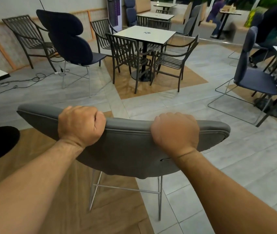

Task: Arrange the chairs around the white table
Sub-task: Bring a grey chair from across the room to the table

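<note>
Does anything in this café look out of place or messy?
Yes. The dark blue padded chair stands well apart from the white square table, while three slatted metal chairs sit close round it. Black cables lie tangled across the grey floor at left.

Both arms are bare from the hands back to the frame edge. The left hand (82, 125) is broad, with rounded knuckles and fine creases gathered at the wrist just behind it. Sparse short hair lies along the left forearm (33, 179) behind that wrist. The right hand (175, 130) is of like build. Just behind it a thin dark line (184, 155) crosses the wrist; thread or skin crease, I cannot tell. The right forearm (218, 186) behind it carries faint hair
</note>
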`<action>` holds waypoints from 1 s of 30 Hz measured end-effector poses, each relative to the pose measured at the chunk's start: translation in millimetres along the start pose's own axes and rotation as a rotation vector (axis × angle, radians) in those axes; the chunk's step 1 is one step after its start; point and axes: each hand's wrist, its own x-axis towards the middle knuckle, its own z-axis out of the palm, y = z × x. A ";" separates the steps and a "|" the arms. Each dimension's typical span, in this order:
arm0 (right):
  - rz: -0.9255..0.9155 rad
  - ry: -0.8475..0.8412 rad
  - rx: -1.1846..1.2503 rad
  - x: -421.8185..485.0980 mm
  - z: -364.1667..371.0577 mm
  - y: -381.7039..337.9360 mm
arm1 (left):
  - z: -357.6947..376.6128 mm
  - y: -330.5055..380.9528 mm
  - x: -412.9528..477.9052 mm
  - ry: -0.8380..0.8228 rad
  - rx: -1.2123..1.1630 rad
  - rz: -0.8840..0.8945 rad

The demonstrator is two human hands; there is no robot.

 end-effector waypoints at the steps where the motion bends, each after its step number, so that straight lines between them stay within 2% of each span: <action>1: 0.000 -0.001 0.006 4.2 4.7 -0.1 | 4.0 -2.2 4.1 -0.003 0.002 -0.008; 15: 0.041 -0.045 0.009 27.1 22.8 3.6 | 22.7 -7.3 21.4 0.036 -0.015 -0.018; 20: 0.046 -0.141 0.044 24.7 17.5 2.6 | 19.6 -5.6 18.9 -0.005 0.027 -0.057; 24: 0.024 -0.229 0.079 25.8 14.3 4.1 | 13.4 0.2 20.5 -0.101 0.064 -0.124; 30: -0.061 -0.229 0.149 25.6 11.7 11.9 | 1.9 12.7 23.7 -0.206 0.049 -0.204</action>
